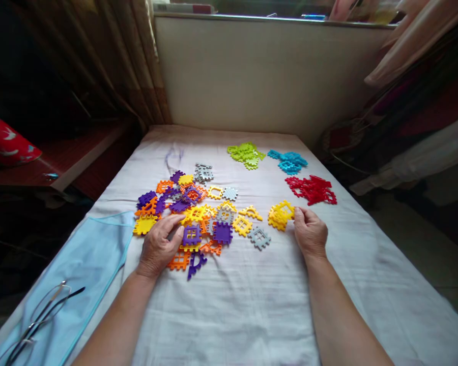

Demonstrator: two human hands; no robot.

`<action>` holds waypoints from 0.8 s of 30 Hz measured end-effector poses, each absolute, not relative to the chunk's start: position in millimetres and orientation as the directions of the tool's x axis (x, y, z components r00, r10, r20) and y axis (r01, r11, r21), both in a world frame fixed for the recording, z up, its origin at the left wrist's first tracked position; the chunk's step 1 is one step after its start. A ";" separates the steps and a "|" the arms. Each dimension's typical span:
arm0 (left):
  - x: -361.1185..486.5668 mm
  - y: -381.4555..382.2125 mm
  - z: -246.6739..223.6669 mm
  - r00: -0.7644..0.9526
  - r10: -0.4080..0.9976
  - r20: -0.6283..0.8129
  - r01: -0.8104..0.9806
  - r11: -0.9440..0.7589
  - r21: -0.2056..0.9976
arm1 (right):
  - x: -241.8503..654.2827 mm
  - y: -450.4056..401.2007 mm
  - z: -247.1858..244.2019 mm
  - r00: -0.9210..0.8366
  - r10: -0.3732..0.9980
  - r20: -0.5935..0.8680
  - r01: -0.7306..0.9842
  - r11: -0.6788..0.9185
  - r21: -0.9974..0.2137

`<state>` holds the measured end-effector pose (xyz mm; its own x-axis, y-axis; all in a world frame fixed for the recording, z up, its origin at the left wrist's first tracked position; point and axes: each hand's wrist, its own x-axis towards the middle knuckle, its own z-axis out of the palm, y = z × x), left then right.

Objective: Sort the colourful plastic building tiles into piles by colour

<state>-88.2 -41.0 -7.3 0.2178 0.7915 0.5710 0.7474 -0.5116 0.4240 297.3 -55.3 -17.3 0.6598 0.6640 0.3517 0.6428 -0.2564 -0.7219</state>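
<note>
My right hand point(312, 232) pinches the edge of a yellow plastic building piece point(288, 209), square with a window opening. That piece lies at or just above a small heap of other yellow pieces point(278, 218). My left hand point(162, 244) rests at the near left side of a mixed pile, thumb and fingers apart. Its fingertips reach a yellow window piece point(194, 214), and the thumb is beside a purple window piece point(191, 234). Orange pieces point(179, 260), a solid purple square point(223, 233) and a grey window piece point(259, 237) lie around. Part of the pile is hidden under the left hand.
Separate heaps of green pieces point(246, 154), blue pieces point(290, 161) and red pieces point(312, 189) lie at the far right of the white-sheeted table point(232, 315). Eyeglasses point(41, 315) rest on a light blue cloth point(95, 254) at the left edge. A wall point(252, 76) stands behind.
</note>
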 end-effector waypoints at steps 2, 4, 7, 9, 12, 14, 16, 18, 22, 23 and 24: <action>-87.1 -41.7 -6.9 0.233 0.770 0.593 0.745 -0.534 0.400 | 299.4 -56.3 -19.0 0.661 0.669 0.339 0.659 -0.302 -0.689; -86.5 -42.0 -6.4 0.251 0.756 0.605 0.738 -0.553 0.386 | 298.0 -55.9 -19.4 0.661 0.674 0.330 0.673 -0.338 -0.658; -85.4 -42.5 -5.0 0.271 0.741 0.614 0.725 -0.577 0.376 | 296.5 -54.8 -20.1 0.652 0.685 0.325 0.689 -0.356 -0.631; -84.0 -42.9 -4.0 0.274 0.735 0.620 0.717 -0.586 0.377 | 296.9 -54.7 -21.0 0.643 0.689 0.334 0.700 -0.352 -0.621; -81.2 -43.9 -3.2 0.273 0.735 0.621 0.706 -0.591 0.389 | 298.3 -55.6 -21.9 0.640 0.688 0.343 0.709 -0.357 -0.608; -79.2 -44.9 -3.0 0.273 0.737 0.618 0.700 -0.593 0.398 | 298.8 -56.4 -21.9 0.640 0.688 0.343 0.711 -0.360 -0.603; -76.9 -46.1 -2.6 0.287 0.731 0.619 0.689 -0.606 0.397 | 298.2 -57.0 -21.3 0.631 0.688 0.358 0.719 -0.346 -0.603; -73.9 -47.8 -1.6 0.311 0.721 0.619 0.677 -0.625 0.388 | 294.8 -57.2 -20.0 0.600 0.688 0.408 0.745 -0.295 -0.598; -64.5 -52.9 2.7 0.381 0.702 0.602 0.643 -0.669 0.373 | 271.1 -57.4 -13.5 0.417 0.706 0.572 0.839 -0.056 -0.542; -61.8 -54.3 3.8 0.402 0.693 0.599 0.628 -0.684 0.371 | 260.6 -57.9 -11.2 0.342 0.716 0.609 0.854 0.033 -0.519; -59.1 -55.8 4.9 0.422 0.686 0.593 0.614 -0.697 0.370 | 248.7 -58.8 -8.6 0.261 0.724 0.639 0.860 0.127 -0.495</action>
